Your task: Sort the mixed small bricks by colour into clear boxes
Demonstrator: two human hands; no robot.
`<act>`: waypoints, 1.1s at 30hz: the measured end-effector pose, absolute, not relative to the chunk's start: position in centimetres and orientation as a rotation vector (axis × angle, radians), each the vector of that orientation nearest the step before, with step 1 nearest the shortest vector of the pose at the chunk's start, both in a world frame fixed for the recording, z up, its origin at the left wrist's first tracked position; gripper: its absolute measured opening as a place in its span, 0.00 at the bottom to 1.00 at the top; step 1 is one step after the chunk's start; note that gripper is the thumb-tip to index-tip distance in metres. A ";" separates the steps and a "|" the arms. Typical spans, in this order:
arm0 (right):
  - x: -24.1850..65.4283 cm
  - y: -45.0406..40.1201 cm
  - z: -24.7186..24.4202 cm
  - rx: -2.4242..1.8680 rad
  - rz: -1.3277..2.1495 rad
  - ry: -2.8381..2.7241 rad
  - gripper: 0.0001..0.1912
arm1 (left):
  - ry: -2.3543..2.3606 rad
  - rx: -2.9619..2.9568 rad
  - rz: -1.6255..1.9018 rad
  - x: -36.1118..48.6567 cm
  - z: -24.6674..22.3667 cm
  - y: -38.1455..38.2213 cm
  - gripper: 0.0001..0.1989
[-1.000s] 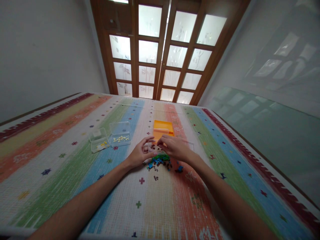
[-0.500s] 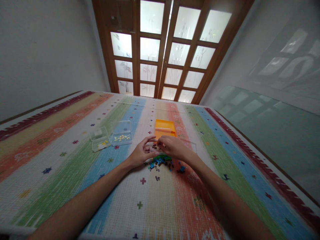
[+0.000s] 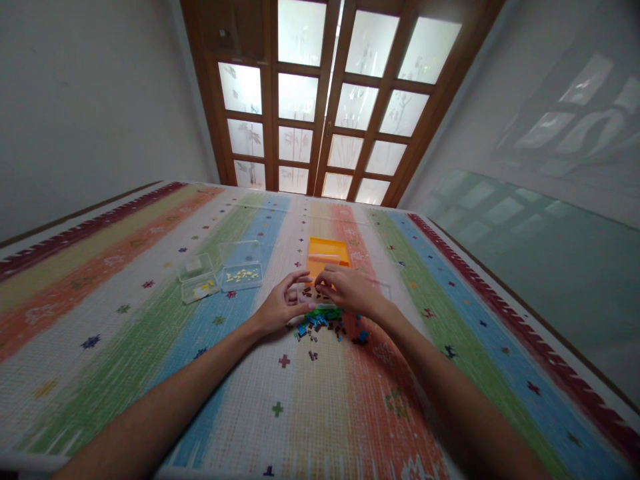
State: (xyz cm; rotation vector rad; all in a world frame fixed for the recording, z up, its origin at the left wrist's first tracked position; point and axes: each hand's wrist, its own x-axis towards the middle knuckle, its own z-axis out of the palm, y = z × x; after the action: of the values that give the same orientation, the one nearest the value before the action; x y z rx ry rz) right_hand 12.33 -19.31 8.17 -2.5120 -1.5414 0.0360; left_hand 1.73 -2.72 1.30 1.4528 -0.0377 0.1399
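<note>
A small clear plastic box [image 3: 301, 294] with several dark brown pieces [image 3: 307, 292] inside sits between my hands. My left hand [image 3: 280, 305] grips its left side, thumb along the near edge and fingers at the far side. Above its right part, my right hand [image 3: 345, 288] has thumb and fingertips pinched together; anything between them is too small to make out. Right in front of the box lies a loose pile of small green, blue and brown building bricks [image 3: 317, 321]. A few tiny brown pieces [image 3: 313, 356] lie nearer to me.
Behind my hands stands an open orange box [image 3: 329, 248]. To the left are two open clear boxes, one with yellow and white pieces [image 3: 204, 290], the other with cream pieces [image 3: 243, 275]. A striped cloth [image 3: 240, 407] covers the table.
My right hand has shifted slightly up and back over the clear box, showing more of the brown pieces. My left hand keeps its place at the box.
</note>
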 end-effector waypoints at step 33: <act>12.8 -22.2 9.4 -2.357 0.042 -1.583 0.09 | -0.024 1.472 0.146 1.7 1.2 -2.8 0.36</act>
State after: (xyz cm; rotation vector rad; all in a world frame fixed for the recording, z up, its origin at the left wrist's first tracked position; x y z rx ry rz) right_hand 12.81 -22.24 9.35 -2.3569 -1.5834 0.0424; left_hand 1.69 -2.75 1.22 1.4716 -0.0238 0.1456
